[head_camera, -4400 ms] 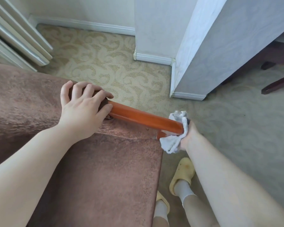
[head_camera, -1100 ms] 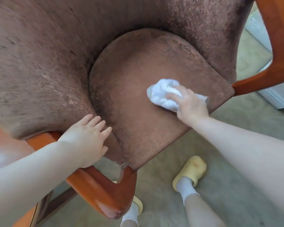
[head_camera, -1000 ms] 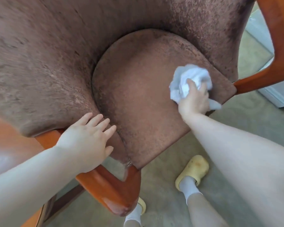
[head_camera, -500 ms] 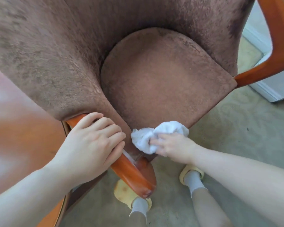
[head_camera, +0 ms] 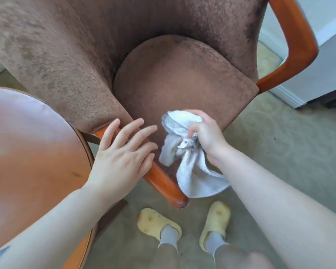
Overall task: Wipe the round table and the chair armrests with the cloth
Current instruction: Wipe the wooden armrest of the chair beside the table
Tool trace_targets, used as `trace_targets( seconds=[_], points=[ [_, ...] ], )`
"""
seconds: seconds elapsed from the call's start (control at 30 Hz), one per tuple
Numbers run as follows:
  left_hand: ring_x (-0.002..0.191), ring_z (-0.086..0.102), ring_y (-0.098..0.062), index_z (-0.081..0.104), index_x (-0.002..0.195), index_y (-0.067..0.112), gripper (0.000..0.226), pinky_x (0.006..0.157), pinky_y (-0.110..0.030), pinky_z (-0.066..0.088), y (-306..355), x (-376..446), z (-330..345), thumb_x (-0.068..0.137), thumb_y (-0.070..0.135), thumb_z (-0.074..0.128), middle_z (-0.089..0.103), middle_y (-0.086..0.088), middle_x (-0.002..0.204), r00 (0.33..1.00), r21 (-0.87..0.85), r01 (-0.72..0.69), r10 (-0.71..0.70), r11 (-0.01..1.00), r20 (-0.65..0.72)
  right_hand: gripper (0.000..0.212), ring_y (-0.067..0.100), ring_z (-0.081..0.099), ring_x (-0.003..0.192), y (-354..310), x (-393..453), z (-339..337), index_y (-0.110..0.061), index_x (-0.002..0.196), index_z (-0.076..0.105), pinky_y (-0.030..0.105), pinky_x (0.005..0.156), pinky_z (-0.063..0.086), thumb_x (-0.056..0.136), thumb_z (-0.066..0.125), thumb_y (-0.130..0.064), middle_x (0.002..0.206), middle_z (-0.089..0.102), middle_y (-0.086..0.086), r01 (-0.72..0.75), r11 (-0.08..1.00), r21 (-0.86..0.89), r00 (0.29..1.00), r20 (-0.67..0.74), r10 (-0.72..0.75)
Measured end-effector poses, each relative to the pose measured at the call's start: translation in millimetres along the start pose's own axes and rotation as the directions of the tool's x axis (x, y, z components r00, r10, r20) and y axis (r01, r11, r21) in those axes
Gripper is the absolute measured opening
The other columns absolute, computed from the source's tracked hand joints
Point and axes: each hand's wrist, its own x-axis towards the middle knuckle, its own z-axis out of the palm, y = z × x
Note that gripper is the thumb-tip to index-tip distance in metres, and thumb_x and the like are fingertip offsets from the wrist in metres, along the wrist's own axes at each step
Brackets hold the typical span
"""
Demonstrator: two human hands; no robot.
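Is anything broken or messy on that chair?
Nothing looks broken. The chair's brown seat has dark blotchy patches, maybe just brushed nap. The white cloth in the right hand shows grey smudges. The left hand rests on the wooden armrest.

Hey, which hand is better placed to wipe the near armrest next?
Right. The right hand already grips the white cloth, which hangs beside the near armrest. The left hand lies open and flat on that armrest, holding nothing.

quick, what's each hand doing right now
Left hand: open, fingers spread, resting on the wooden armrest.
Right hand: closed, gripping the white cloth.
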Motion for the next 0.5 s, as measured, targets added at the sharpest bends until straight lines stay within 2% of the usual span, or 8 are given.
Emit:
trace_targets(
  seconds=[0.07,0.13,0.17,0.23,0.33,0.4,0.47,0.5],
  points=[
    [0.146,0.013,-0.025,0.042,0.142,0.020,0.048,0.116,-0.049,0.003,6.2,-0.3,0.1,0.095,0.034,0.039,0.020,-0.005,0.157,0.991,-0.009,0.133,-0.133,0.991,-0.014,0.044,0.003,0.060,0.068,-8.1,-38.0,17.9,-0.029,0.085,0.071,0.010,0.054,0.043,0.049,0.053,-0.011,0.073,0.068,-0.014,-0.033,0.995,0.096,0.993,0.120,0.022],
    [0.147,-0.007,-0.024,0.015,0.151,0.020,0.062,0.116,-0.044,-0.008,12.3,-0.5,-2.3,0.095,0.035,0.037,-0.001,-0.003,0.158,0.951,-0.109,0.308,-0.308,0.945,0.010,0.033,0.009,0.056,0.064,10.3,-73.8,24.7,-0.031,0.080,0.069,0.018,0.057,0.044,0.054,0.050,-0.019,0.064,0.064,-0.012,-0.050,0.999,-0.003,0.990,0.128,0.049],
    [0.146,-0.015,-0.022,0.008,0.152,0.022,0.063,0.116,-0.040,-0.013,15.0,-0.3,-3.1,0.096,0.036,0.034,-0.007,0.000,0.159,0.931,-0.130,0.365,-0.363,0.922,0.038,0.028,0.012,0.054,0.062,23.6,-85.6,18.1,-0.031,0.076,0.066,0.023,0.058,0.042,0.056,0.049,-0.021,0.061,0.060,-0.010,-0.078,0.995,-0.060,0.992,0.090,0.084],
    [0.144,-0.024,-0.017,0.014,0.151,0.024,0.057,0.113,-0.035,-0.021,18.5,-0.1,-3.9,0.097,0.038,0.024,-0.008,0.005,0.160,0.916,-0.106,0.399,-0.391,0.911,0.087,0.019,0.016,0.046,0.056,44.7,-99.4,-9.4,-0.026,0.063,0.059,0.026,0.055,0.036,0.050,0.048,-0.017,0.055,0.051,-0.007,-0.238,0.967,-0.092,0.969,0.052,0.243],
    [0.140,-0.032,-0.013,0.033,0.146,0.025,0.056,0.109,-0.033,-0.028,22.6,2.4,-6.7,0.096,0.041,0.015,-0.003,0.008,0.161,0.914,-0.080,0.400,-0.392,0.913,0.103,0.016,0.015,0.046,0.045,44.1,-104.3,-23.3,-0.020,0.062,0.056,0.024,0.048,0.035,0.047,0.053,-0.015,0.052,0.051,-0.002,-0.476,0.876,0.083,0.867,0.210,0.451],
    [0.137,-0.035,-0.010,0.030,0.147,0.025,0.057,0.107,-0.033,-0.028,25.2,1.9,-7.2,0.095,0.042,0.013,-0.004,0.008,0.161,0.911,-0.066,0.406,-0.399,0.911,0.103,0.022,0.019,0.063,0.059,41.9,-106.5,-2.1,-0.020,0.076,0.064,0.030,0.059,0.049,0.055,0.060,-0.023,0.065,0.065,0.000,-0.425,0.889,0.167,0.886,0.279,0.371],
    [0.138,-0.034,-0.010,0.022,0.150,0.027,0.057,0.109,-0.033,-0.026,25.2,-3.6,-8.5,0.096,0.042,0.009,-0.008,0.007,0.160,0.907,-0.033,0.410,-0.404,0.911,0.119,0.032,0.018,0.070,0.078,44.6,-108.3,15.1,-0.034,0.091,0.064,0.038,0.073,0.056,0.059,0.064,-0.033,0.079,0.072,-0.007,-0.204,0.977,0.062,0.955,0.231,0.184],
    [0.139,-0.031,-0.011,0.018,0.150,0.030,0.056,0.111,-0.034,-0.023,24.6,-7.9,-10.0,0.097,0.043,0.008,-0.009,0.006,0.160,0.909,-0.024,0.402,-0.396,0.915,0.132,0.032,0.014,0.069,0.079,47.6,-110.1,15.4,-0.038,0.093,0.062,0.036,0.072,0.055,0.062,0.064,-0.032,0.080,0.072,-0.011,-0.120,0.993,-0.005,0.976,0.185,0.119]
  ],
)
